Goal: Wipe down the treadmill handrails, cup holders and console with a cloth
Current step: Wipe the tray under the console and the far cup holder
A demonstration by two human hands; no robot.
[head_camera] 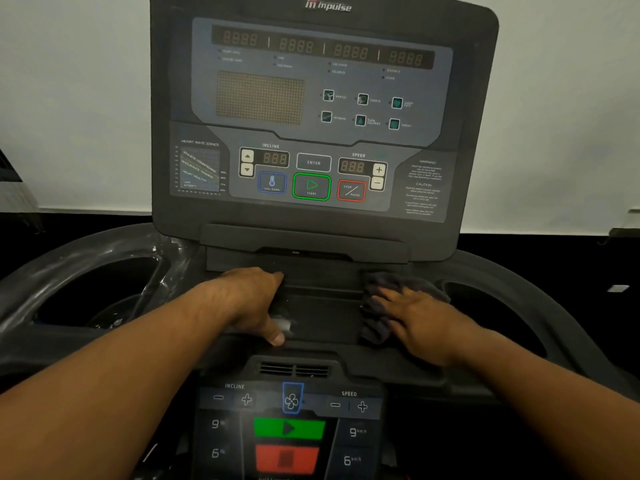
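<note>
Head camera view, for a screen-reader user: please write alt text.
A right hand presses a dark crumpled cloth onto the ledge below a dark grey treadmill console; the left hand rests on the same ledge. Black cup holders flank both hands.

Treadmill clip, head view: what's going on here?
A person is wiping down the treadmill. The right hand presses a dark cloth flat onto the ledge below the console, next to the right cup holder. The left hand rests on the ledge's left side, thumb out, its fingers hidden.
</note>
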